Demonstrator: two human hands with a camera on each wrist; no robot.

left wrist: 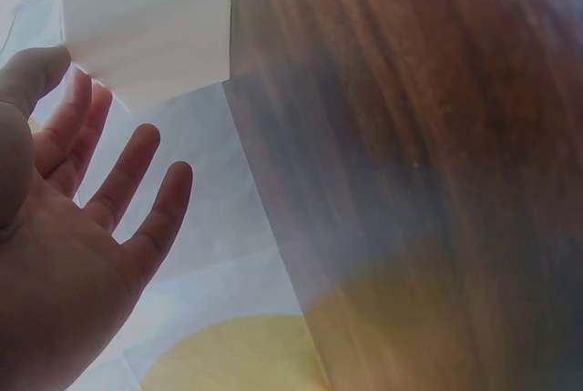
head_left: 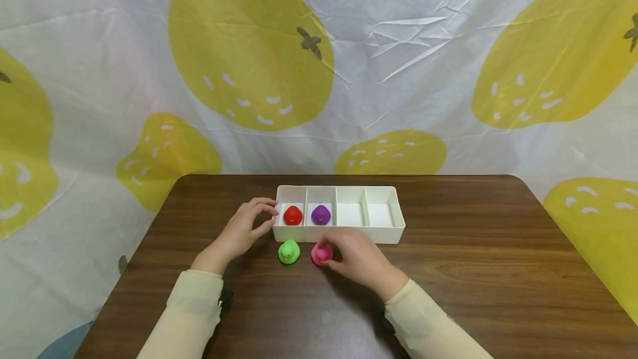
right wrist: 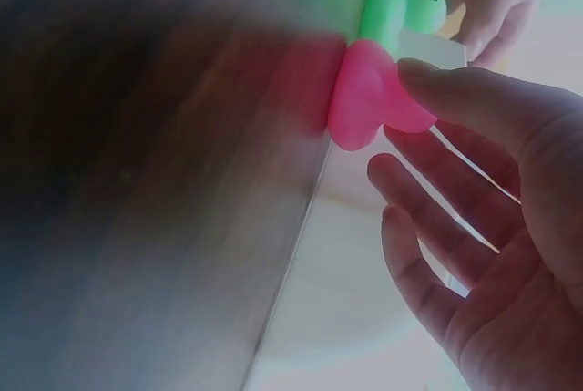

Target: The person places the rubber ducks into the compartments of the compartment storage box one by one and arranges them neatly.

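A white box (head_left: 339,234) with several compartments stands on the table. Its leftmost compartment holds a red rubber duck (head_left: 292,215), and a purple rubber duck (head_left: 321,215) sits in the one beside it. At the box's left end, my left hand (head_left: 244,229) touches the wall with relaxed, spread fingers. In front of the box, my right hand (head_left: 361,259) pinches a pink rubber duck (right wrist: 364,99) by its head between thumb and forefinger. That duck still rests on the tabletop. To its left stands a green rubber duck (head_left: 289,251), apart from both hands.
The brown wooden table (head_left: 473,270) extends to both sides of the box. Behind it hangs a white cloth (head_left: 379,71) printed with yellow fruit. The two right-hand compartments of the box hold no ducks.
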